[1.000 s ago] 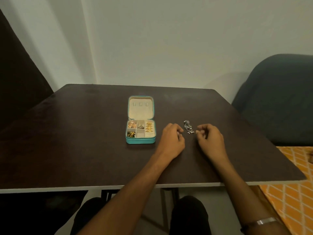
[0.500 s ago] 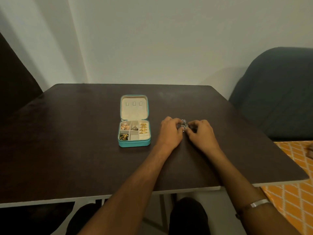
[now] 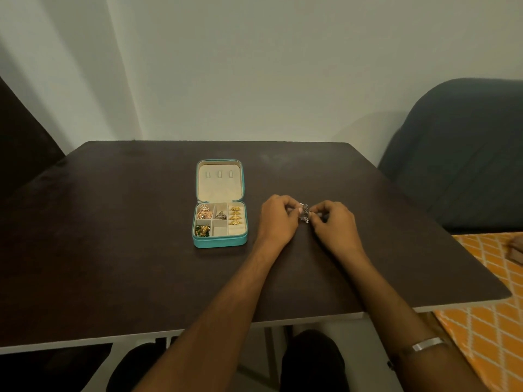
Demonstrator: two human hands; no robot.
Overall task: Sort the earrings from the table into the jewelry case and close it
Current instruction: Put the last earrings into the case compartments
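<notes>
A teal jewelry case (image 3: 219, 242) lies open on the dark table (image 3: 113, 236), its cream lid flat behind it. Its compartments hold rose-gold earrings (image 3: 205, 211), a silver piece (image 3: 220, 215), gold earrings (image 3: 235, 215) and green-gold earrings (image 3: 202, 230). To the right of the case lie silver earrings (image 3: 304, 213) on the table. My left hand (image 3: 278, 219) and my right hand (image 3: 331, 222) meet over them, fingertips of both pinching the silver earrings from either side. Much of the earrings is hidden by the fingers.
A dark blue-grey chair (image 3: 464, 154) stands past the table's right edge. An orange patterned cloth (image 3: 492, 278) lies at the lower right. The wall is close behind the table's far edge. My knees are under the near edge.
Both hands have closed in on the silver earrings from either side and now pinch them. The view has shifted slightly, so the case sits further left.
</notes>
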